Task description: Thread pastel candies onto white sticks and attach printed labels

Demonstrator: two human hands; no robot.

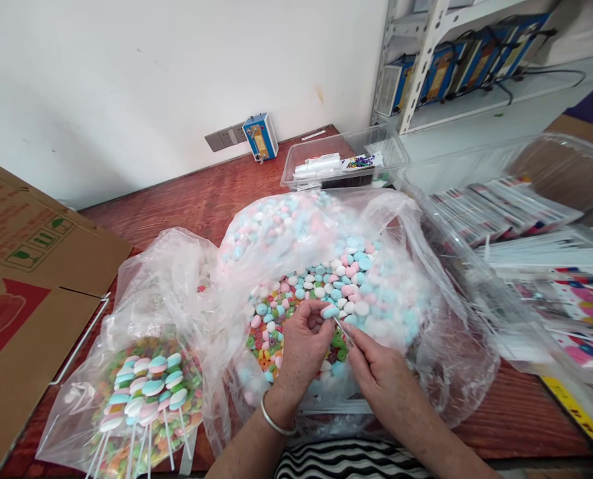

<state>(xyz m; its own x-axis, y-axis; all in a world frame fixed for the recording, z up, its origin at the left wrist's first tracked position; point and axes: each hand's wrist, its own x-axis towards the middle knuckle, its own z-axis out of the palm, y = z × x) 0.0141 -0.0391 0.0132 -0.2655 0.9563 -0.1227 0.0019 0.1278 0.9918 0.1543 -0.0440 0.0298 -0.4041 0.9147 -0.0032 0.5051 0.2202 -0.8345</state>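
Left hand (pixel 304 342) is pinched tight on one small blue and pink candy (pixel 330 311), its fingers curled in. The candy is above a big pile of loose sweets (pixel 360 308), and its long side runs left to right. The right hand (pixel 379 369) is closed on a thin white stick (pixel 340 324). The stick points far and left, its tip by the candy; whether it goes in is hard to see. At left, candy sticks (pixel 149 387) lie with white ends pointing near.
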